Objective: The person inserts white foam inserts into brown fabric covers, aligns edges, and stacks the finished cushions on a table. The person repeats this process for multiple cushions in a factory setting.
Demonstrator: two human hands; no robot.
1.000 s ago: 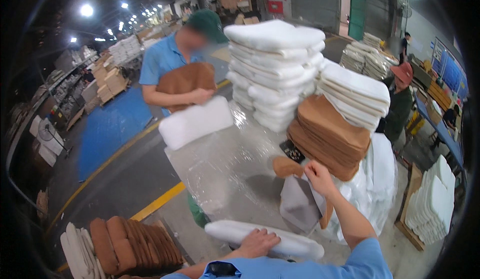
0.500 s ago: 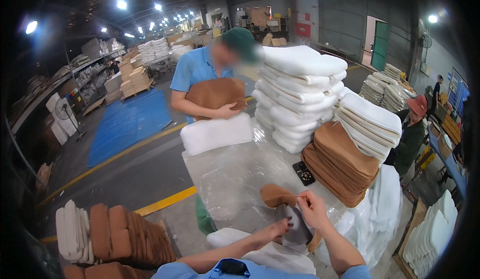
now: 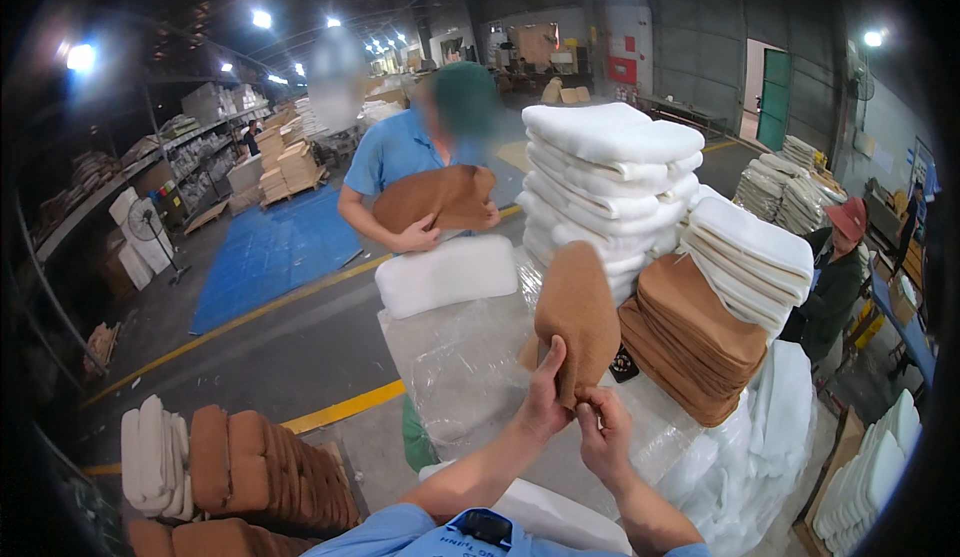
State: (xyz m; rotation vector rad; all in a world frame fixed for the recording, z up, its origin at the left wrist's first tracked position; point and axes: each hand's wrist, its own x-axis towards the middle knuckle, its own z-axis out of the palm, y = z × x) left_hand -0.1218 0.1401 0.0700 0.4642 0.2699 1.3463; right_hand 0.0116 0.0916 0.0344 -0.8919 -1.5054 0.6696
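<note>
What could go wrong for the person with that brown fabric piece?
The left hand and right hand hold the brown fabric piece low, so its top might flop. The tall white stack looks uneven; a bump could topple it. The small black tray by the brown stack could get knocked.

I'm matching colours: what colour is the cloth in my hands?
Brown; the cloth shows best in the head view.

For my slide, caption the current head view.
Left hand and right hand hold a rounded brown fabric piece over a plastic-covered grey table, near a tall stack of puffy white pads.
</note>
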